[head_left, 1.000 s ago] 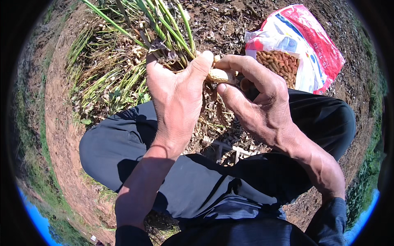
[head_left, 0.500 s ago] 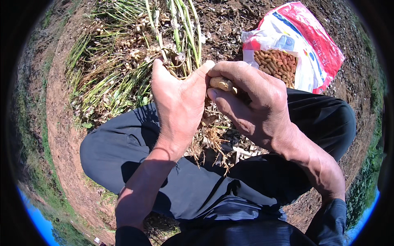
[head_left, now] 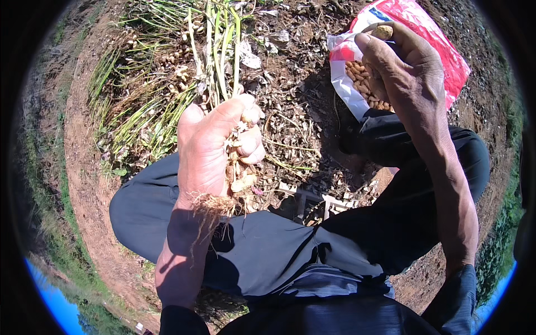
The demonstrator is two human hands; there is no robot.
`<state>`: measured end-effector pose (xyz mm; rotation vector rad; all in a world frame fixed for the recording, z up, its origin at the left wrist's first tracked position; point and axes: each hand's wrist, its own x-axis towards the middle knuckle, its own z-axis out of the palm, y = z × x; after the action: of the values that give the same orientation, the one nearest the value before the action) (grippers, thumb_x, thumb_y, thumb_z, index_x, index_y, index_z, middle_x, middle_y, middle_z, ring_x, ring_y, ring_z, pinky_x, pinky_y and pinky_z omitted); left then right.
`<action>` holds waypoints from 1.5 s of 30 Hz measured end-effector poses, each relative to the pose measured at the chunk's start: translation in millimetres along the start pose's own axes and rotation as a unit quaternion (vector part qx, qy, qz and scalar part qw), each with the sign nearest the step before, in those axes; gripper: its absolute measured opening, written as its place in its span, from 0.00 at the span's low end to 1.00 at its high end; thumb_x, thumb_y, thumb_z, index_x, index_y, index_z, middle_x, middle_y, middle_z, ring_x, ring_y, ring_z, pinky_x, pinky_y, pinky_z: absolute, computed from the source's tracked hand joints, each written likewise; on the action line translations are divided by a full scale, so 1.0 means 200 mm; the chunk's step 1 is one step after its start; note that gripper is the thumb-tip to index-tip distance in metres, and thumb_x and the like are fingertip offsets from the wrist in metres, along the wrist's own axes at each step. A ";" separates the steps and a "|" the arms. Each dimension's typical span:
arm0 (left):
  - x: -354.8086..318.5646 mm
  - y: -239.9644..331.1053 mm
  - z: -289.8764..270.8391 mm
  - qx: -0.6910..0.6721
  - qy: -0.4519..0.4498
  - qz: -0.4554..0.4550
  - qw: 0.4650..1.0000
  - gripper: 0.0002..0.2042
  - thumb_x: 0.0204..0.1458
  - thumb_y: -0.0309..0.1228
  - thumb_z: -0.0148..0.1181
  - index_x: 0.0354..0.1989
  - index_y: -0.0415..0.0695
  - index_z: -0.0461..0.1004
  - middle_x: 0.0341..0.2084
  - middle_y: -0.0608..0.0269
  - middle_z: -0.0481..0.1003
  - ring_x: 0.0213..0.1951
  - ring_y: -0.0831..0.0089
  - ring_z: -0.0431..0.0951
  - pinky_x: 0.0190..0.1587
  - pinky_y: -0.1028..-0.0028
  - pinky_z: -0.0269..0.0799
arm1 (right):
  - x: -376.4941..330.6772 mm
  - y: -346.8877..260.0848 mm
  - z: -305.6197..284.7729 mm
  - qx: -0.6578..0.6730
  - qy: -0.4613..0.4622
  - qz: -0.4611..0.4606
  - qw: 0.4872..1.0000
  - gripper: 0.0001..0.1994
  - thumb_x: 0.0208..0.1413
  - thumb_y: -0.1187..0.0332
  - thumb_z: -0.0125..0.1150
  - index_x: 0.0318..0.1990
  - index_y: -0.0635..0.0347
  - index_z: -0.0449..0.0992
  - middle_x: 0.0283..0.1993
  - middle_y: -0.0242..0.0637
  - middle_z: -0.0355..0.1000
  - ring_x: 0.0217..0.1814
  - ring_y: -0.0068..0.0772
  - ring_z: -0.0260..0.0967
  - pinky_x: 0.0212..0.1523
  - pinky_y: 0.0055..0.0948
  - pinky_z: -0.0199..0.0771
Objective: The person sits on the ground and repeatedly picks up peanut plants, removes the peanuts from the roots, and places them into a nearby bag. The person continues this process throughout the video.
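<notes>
My left hand (head_left: 209, 145) is closed round the lower stems of a peanut plant (head_left: 219, 53). Its green stalks rise away from me above the fist. Below the fist hang thin brown roots (head_left: 211, 206), and a pale peanut pod (head_left: 243, 183) shows beside the fingers. Up at the right, my right hand (head_left: 410, 70) pinches a single peanut (head_left: 383, 32) between thumb and fingers. That hand is over a red and white plastic bag (head_left: 432, 33), whose mouth shows many loose peanuts (head_left: 360, 78). Part of the bag is hidden behind the hand.
A heap of pulled peanut plants (head_left: 139, 84) with pods on lies at the far left. Dry leaf litter (head_left: 301, 128) covers the soil ahead of me. My crossed legs (head_left: 268, 251) in dark trousers are below, with a pale slatted piece (head_left: 329, 204) between them.
The right hand has moved away from the left, up and right to the bag, carrying a peanut. The left hand has shifted left and turned, bringing its fingers and the roots into view.
</notes>
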<state>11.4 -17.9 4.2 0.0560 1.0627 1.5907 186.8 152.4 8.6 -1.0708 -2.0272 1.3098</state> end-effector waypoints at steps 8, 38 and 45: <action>0.08 0.00 -0.04 -0.143 -0.097 0.037 0.984 0.20 0.62 0.37 0.40 0.50 0.33 0.71 0.56 0.39 0.70 0.62 0.44 0.66 0.65 0.52 0.61 | -0.16 -0.08 0.12 0.285 -0.189 0.265 0.901 0.09 0.61 0.71 0.51 0.45 0.65 0.71 0.28 0.33 0.72 0.22 0.22 0.72 0.22 0.18 0.71; -1.55 -0.02 -1.76 -0.135 0.631 0.164 0.746 0.43 0.57 0.65 0.43 0.62 0.32 0.60 0.52 0.40 0.72 0.49 0.55 0.77 0.51 0.59 0.76 | -0.11 0.40 -0.05 0.261 -0.176 0.284 0.906 0.14 0.64 0.66 0.54 0.52 0.64 0.71 0.43 0.34 0.77 0.41 0.30 0.78 0.40 0.24 0.79; -1.32 -0.17 -1.24 0.378 0.627 0.358 0.579 0.19 0.61 0.36 0.51 0.54 0.34 0.71 0.45 0.48 0.77 0.45 0.62 0.78 0.52 0.71 0.72 | -0.23 0.00 0.00 -0.007 -0.279 0.083 0.957 0.12 0.63 0.67 0.54 0.49 0.67 0.72 0.40 0.35 0.75 0.39 0.23 0.74 0.39 0.21 0.72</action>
<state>-12.0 -378.6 -33.7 -0.1131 3.1642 1.6079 212.7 115.2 9.3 -0.9678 -2.3796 1.8523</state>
